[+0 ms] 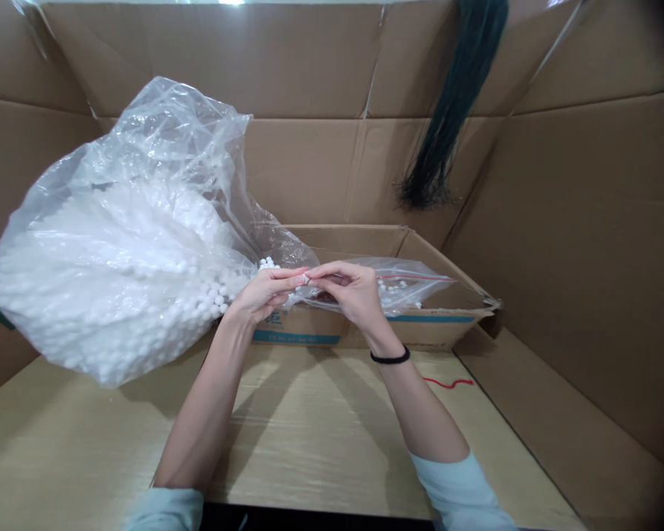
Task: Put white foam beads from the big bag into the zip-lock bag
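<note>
Two hands meet: left hand [265, 291] and right hand [350, 289] pinch the small clear zip bag [403, 284]; best hold it level beside the big clear bag of white foam balls [116, 265].

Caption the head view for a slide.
Both hands, left and right, pinch a small zip bag beside a large bag of white beads.
</note>
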{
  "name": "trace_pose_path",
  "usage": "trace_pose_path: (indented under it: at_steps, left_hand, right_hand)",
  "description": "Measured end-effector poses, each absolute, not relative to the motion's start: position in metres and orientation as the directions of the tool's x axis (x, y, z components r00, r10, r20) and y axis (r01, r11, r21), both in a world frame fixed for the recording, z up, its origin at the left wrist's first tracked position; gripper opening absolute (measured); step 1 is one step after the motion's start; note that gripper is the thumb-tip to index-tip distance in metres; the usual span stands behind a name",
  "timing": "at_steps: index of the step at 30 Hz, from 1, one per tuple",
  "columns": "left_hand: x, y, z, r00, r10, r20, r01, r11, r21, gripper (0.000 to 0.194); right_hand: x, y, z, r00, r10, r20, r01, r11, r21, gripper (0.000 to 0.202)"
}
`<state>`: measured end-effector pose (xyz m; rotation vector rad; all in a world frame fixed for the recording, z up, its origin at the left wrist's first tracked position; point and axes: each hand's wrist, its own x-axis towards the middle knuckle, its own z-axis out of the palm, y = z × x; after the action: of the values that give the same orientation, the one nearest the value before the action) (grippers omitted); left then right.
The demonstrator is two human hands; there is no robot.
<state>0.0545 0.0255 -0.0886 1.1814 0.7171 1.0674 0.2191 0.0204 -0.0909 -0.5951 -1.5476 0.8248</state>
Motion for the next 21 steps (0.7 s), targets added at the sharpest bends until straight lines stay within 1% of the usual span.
trace_pose_path:
  at_steps: [2, 5, 9, 13, 17, 19, 21]
  left_hand:
    - [0.0542, 0.0249, -0.0882, 0.364, 0.928, 0.083, -0.264, 0.017, 0.964, 0.03]
    - [0.0532, 0.0248, -0.088, 0.365, 0.926, 0.096, -0.267, 0.005, 0.964, 0.031]
    - [0.0529, 0.0269, -0.0889, 0.39, 0.915, 0.106, -0.292, 0.014, 0.956, 0.031]
    - [0.0545, 0.0302, -0.09, 0.367, 0.923, 0.119, -0.376, 0.03, 0.926, 0.027]
    - [0.0552, 0.0305, -0.0895, 0.37, 0.925, 0.09, -0.412, 0.076, 0.908, 0.031]
    - [0.055, 0.03, -0.0886, 0.367, 0.927, 0.082, -0.438, 0.095, 0.894, 0.025]
    - [0.0545, 0.0301, -0.0876, 0.357, 0.933, 0.051, -0.473, 0.134, 0.871, 0.018]
  right_hand:
    - [0.2194, 0.0208, -0.0927, -0.139, 0.751, 0.646, -0.031, 0.649, -0.76, 0.005]
    - [0.2189, 0.0206, -0.0947, -0.109, 0.68, 0.725, 0.09, 0.733, -0.674, 0.001]
    - [0.2172, 0.0189, -0.0943, -0.131, 0.567, 0.813, 0.193, 0.819, -0.54, 0.007]
    - [0.2157, 0.0185, -0.0929, -0.195, 0.494, 0.848, 0.343, 0.844, -0.413, 0.02]
    - [0.2149, 0.0185, -0.0931, -0.208, 0.39, 0.897, 0.407, 0.868, -0.283, 0.02]
    - [0.2149, 0.0167, -0.0926, -0.223, 0.357, 0.907, 0.414, 0.877, -0.244, 0.02]
    - [0.2159, 0.0138, -0.091, -0.205, 0.326, 0.923, 0.456, 0.866, -0.205, 0.021]
